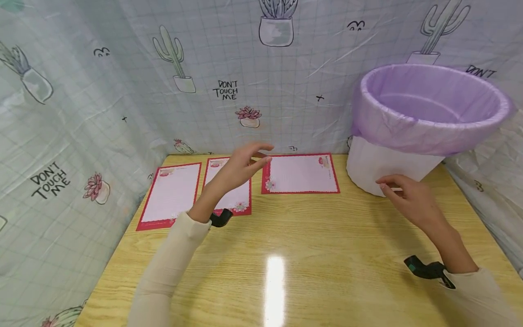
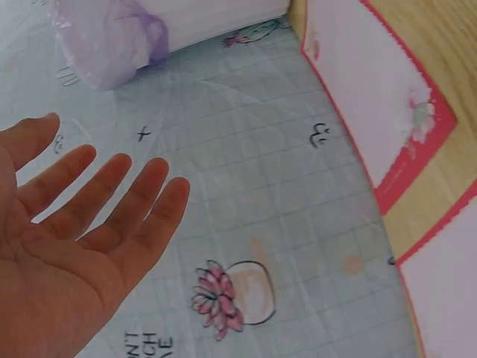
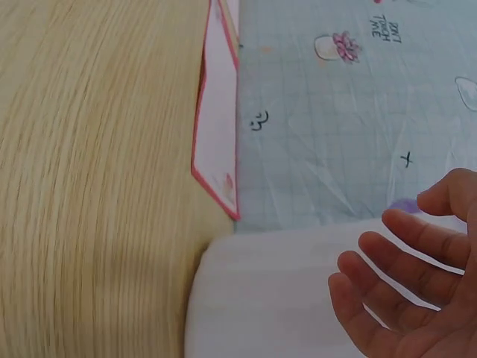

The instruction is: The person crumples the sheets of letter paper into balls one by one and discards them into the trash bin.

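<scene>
Left hand (image 1: 241,169) is hovering mid-frame by the sheets (image 1: 302,175), showing spread fingers; right hand (image 1: 414,200) is hanging right-of-frame before the bin (image 1: 388,159), fingers bending loosely apart.

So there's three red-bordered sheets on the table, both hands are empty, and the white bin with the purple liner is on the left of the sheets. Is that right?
Not quite: the head view shows the white bin with the purple liner to the right of the three red-bordered sheets. The rest stands.
</scene>
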The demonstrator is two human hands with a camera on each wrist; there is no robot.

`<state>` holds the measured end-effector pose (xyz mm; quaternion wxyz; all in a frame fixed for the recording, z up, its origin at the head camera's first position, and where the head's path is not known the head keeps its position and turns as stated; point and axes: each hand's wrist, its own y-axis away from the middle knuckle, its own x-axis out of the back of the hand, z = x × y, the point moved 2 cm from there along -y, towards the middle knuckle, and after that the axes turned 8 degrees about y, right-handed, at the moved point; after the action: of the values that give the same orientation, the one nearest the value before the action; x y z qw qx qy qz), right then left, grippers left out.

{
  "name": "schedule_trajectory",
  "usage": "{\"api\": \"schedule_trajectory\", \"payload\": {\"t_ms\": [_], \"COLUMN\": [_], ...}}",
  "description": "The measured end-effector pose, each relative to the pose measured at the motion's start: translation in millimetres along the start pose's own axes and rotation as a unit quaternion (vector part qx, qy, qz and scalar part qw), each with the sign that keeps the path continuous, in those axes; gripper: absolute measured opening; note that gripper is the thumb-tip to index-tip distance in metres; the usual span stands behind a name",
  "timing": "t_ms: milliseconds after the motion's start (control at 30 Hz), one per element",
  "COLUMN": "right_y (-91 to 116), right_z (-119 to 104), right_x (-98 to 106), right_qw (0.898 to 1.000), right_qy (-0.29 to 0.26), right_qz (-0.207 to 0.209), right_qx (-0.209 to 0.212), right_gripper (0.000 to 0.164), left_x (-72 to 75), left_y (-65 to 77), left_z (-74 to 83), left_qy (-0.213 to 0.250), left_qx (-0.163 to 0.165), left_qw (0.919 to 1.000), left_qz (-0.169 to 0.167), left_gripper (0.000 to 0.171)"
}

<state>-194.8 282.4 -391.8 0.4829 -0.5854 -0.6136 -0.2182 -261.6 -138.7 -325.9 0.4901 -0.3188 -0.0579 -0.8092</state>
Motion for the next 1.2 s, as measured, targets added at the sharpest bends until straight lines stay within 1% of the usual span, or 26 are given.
{"api": "schedule_trajectory", "payload": {"t_ms": [100,233,367,467,633,733,800,967,1100,1200], "right_y": [-6.2,-17.0,-29.8,-39.0,-53.3,-63.9,-71.7,-88.8,-99.5,-107.3], "right_z": [-4.9,-12.4,-18.2,-22.1,-29.4,-31.8,-31.7,-28.6,-23.8,-19.9], "right_x": [-7.2,-17.8,-31.6,-44.4,-67.5,-79.7,-86.3,-97.5,-104.2,-109.7], "right_qw": [1.000,1.000,0.998,0.997,0.994,0.992,0.992,0.990,0.989,0.988], "right_qy": [0.000,-0.006,-0.040,-0.061,-0.076,-0.070,-0.060,-0.044,-0.036,-0.024], "right_qz": [-0.004,-0.012,-0.021,-0.037,-0.080,-0.104,-0.114,-0.127,-0.130,-0.136], "right_qx": [0.009,0.021,0.034,0.031,0.018,0.004,-0.013,-0.051,-0.066,-0.074], "right_gripper": [0.024,0.023,0.022,0.025,0.031,0.036,0.038,0.043,0.045,0.046], "left_x": [-4.7,-9.1,-13.6,-17.8,-26.5,-31.1,-33.0,-34.1,-33.6,-34.7], "left_y": [1.8,4.0,4.7,4.5,3.2,-0.9,-4.8,-14.6,-23.2,-31.5], "left_z": [-8.7,-16.6,-25.8,-36.4,-57.3,-69.7,-77.8,-98.2,-112.3,-121.5], "left_qy": [0.009,0.015,0.020,0.023,0.036,0.035,0.031,0.020,0.014,0.018], "left_qx": [0.007,0.012,0.024,0.042,0.081,0.094,0.101,0.136,0.155,0.166], "left_qw": [0.9999,0.9998,0.9992,0.9979,0.9943,0.9928,0.9919,0.9867,0.9828,0.9808], "left_qz": [0.001,0.009,0.026,0.043,0.060,0.065,0.070,0.087,0.100,0.101], "left_gripper": [0.040,0.041,0.039,0.036,0.036,0.036,0.036,0.037,0.039,0.040]}}
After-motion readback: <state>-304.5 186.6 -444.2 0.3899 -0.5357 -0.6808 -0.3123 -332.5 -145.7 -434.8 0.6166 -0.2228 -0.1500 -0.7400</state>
